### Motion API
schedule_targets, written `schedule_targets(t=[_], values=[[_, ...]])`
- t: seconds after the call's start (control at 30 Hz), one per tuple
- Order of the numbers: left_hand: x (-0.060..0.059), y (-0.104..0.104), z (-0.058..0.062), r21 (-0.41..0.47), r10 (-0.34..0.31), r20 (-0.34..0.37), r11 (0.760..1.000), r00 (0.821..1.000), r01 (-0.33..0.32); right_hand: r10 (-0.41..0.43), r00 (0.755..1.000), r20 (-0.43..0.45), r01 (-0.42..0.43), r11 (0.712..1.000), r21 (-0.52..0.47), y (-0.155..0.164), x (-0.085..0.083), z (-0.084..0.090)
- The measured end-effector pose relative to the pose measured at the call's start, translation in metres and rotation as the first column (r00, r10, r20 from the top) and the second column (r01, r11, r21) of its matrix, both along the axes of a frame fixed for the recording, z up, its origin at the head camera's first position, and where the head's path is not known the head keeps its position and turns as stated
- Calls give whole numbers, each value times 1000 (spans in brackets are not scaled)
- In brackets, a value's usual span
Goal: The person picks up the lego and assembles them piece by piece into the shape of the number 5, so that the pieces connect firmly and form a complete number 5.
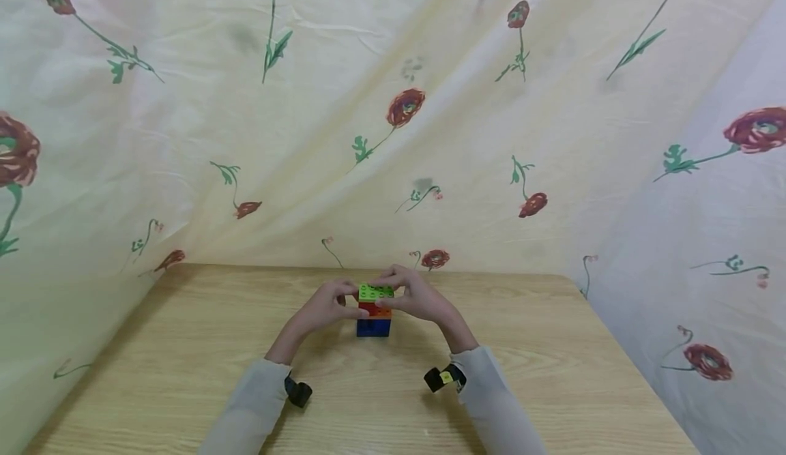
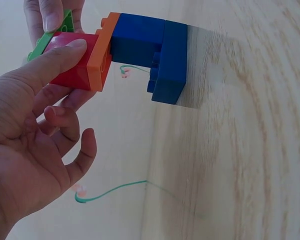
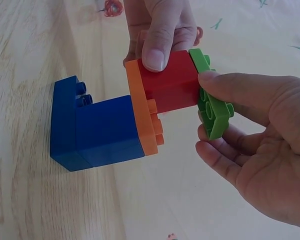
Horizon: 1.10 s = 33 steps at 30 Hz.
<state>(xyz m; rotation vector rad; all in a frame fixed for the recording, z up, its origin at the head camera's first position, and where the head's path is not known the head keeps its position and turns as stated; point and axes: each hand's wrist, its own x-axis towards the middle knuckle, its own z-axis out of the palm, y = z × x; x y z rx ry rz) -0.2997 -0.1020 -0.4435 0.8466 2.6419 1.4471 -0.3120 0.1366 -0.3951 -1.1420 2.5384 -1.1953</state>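
Note:
Several toy building bricks stand stacked on the table. At the bottom is a blue brick (image 3: 65,125), with a second blue brick (image 3: 110,130) on it. Above come a thin orange brick (image 3: 141,110) and a red brick (image 3: 172,77), which overhangs to one side. My left hand (image 1: 324,303) grips the red brick, its thumb against the near face. With my right hand (image 1: 420,297) I pinch a thin green brick (image 3: 217,117) at the top of the red one. The green brick sticks out past the red brick's edge; whether it is fully seated I cannot tell.
The wooden table (image 1: 522,387) reaches back to a flowered cloth (image 1: 307,121), which hangs behind it and along both sides. A black strap with a small device (image 1: 299,393) is on the left wrist, and another device (image 1: 434,378) is on the right.

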Motion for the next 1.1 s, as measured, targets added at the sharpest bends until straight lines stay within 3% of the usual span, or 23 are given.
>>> schedule_targets(t=[1.1], values=[[0,2,0,-5,9,-16,1000,1000,-9,4,1000,-13,-4,1000,14,2,0,0]])
